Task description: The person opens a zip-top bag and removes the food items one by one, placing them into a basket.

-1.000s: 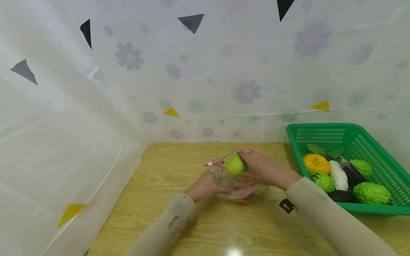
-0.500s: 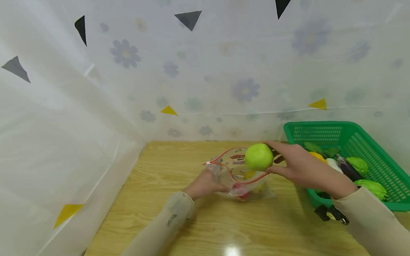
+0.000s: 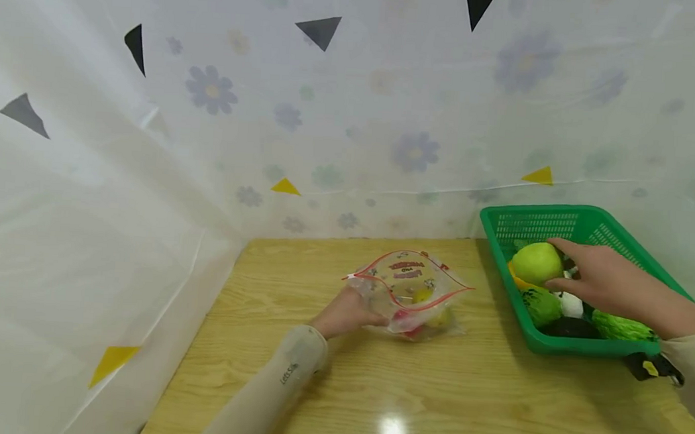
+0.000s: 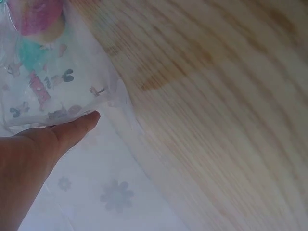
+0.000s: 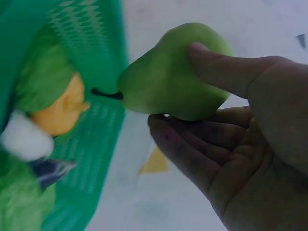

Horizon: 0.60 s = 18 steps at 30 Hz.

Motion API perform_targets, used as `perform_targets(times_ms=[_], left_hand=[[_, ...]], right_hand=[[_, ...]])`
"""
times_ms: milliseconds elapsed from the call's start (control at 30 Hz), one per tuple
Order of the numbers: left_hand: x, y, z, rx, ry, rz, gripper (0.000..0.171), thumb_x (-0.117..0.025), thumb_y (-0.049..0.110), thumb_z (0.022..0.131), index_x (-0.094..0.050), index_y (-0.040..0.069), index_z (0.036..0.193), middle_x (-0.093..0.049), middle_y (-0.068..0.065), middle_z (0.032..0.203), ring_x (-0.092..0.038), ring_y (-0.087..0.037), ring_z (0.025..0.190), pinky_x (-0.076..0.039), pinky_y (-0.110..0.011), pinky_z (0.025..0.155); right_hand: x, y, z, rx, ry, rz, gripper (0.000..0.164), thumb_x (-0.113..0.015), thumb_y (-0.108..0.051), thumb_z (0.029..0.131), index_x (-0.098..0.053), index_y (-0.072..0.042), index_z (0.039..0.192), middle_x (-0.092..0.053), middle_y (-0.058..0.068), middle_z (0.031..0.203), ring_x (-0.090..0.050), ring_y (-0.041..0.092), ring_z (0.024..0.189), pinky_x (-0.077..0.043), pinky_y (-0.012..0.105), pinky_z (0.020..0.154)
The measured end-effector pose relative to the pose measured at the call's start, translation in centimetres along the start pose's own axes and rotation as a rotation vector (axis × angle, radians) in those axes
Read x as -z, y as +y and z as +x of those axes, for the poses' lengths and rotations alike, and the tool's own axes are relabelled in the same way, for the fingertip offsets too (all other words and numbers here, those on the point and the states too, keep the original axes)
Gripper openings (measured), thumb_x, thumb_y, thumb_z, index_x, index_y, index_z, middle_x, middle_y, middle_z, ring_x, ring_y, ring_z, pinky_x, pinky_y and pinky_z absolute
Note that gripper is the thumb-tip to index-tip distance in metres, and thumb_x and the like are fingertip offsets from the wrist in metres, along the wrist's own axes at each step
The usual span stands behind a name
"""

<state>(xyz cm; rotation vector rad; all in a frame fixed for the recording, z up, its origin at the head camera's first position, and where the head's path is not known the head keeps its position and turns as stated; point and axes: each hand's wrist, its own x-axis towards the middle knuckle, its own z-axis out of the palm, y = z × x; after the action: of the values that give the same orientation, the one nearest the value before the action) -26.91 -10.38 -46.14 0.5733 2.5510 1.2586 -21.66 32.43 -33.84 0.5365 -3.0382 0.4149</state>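
Observation:
A green pear [image 3: 537,263] with a dark stem is held between the thumb and fingers of my right hand [image 3: 620,287], over the left part of the green basket [image 3: 539,341]. In the right wrist view, the stem of the pear [image 5: 178,77] points toward the basket. My left hand [image 3: 349,311] grips the left side of a clear zip bag [image 3: 404,273], its thumb on the plastic; its other fingers are mostly hidden. The bag's red-edged mouth gapes, and a pink-red piece [image 3: 405,321] and yellow pieces [image 3: 439,315] show through it.
Inside the basket lie a yellow-orange pumpkin [image 5: 62,108], a white vegetable [image 3: 570,304], a dark eggplant [image 5: 50,172] and several green vegetables. Both stand on a wooden table [image 3: 337,389]. A patterned white sheet [image 3: 354,111] hangs behind and at the left.
My right hand has lifted the pear out of the bag's mouth and carried it right to above the basket. The left hand has stayed at the bag.

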Motion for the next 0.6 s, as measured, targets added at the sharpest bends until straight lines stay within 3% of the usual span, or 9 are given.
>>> perform_targets(times_ms=[200, 367, 600], left_hand=[[0.2, 0.2, -0.1, 0.012, -0.005, 0.032, 0.085, -0.088, 0.039, 0.077, -0.05, 0.007, 0.146, -0.051, -0.009, 0.15, -0.048, -0.025, 0.137, -0.043, -0.046, 0.111], [0.2, 0.3, -0.1, -0.001, -0.017, 0.069, 0.085, -0.087, 0.039, 0.079, -0.049, 0.006, 0.147, -0.049, -0.011, 0.152, -0.043, -0.028, 0.142, -0.04, -0.048, 0.114], [0.1, 0.1, 0.1, -0.009, -0.026, 0.068, 0.087, -0.087, 0.039, 0.079, -0.046, 0.01, 0.149, -0.046, -0.008, 0.155, -0.04, -0.025, 0.145, -0.037, -0.047, 0.116]], right_hand=[[-1.5, 3.7, -0.3, -0.025, -0.065, -0.091, 0.079, -0.078, -0.022, 0.088, -0.037, 0.021, 0.14, -0.066, 0.03, 0.108, -0.067, 0.03, 0.085, -0.054, 0.043, 0.066], [-2.7, 5.4, -0.2, -0.037, -0.084, -0.125, 0.076, -0.077, -0.018, 0.088, -0.036, 0.024, 0.136, -0.064, 0.037, 0.11, -0.067, 0.039, 0.088, -0.055, 0.048, 0.069], [-3.7, 7.2, -0.8, -0.067, -0.103, -0.139, 0.073, -0.075, -0.014, 0.088, -0.034, 0.029, 0.132, -0.062, 0.041, 0.105, -0.067, 0.039, 0.082, -0.055, 0.048, 0.067]])
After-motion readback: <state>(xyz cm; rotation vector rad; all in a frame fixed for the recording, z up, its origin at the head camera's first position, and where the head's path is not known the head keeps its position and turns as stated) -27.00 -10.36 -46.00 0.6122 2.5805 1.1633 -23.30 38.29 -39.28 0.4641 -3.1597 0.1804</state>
